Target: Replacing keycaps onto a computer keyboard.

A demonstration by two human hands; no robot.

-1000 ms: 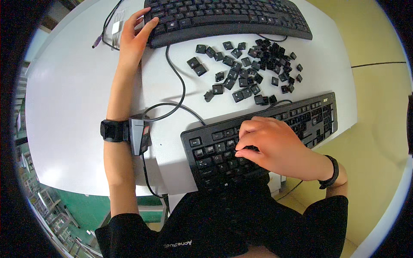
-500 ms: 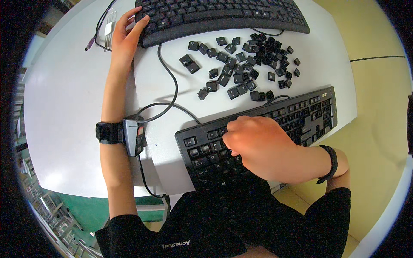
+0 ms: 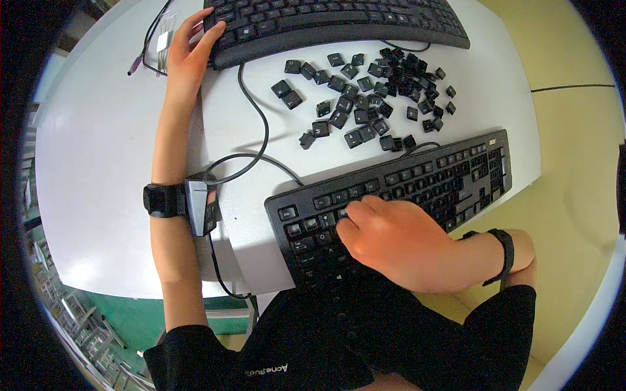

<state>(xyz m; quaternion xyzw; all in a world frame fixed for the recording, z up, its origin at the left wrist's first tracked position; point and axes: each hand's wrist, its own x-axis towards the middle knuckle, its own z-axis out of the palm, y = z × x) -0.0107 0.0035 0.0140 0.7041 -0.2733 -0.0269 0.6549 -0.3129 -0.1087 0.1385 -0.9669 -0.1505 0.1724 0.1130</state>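
Note:
My right hand is closed in a pinch over the left half of the near black keyboard. Its fingertips point down at the keys, and whatever they hold is hidden beneath the hand. Several key positions on this keyboard, mostly toward its right end, look bare of caps. At the upper left, my left hand grips the left end of the far black keyboard, thumb on top near the corner keys. Between the two keyboards lies a scatter of loose black keycaps, heaped thickest at the right.
A black cable loops across the white table. On my left wrist sits a black strap with a grey box; a black band circles my right wrist. A cable with a purple plug lies at the far left.
My right hand has shifted slightly toward me and turned a little, uncovering more of the upper key row. My left hand has barely moved on the far keyboard.

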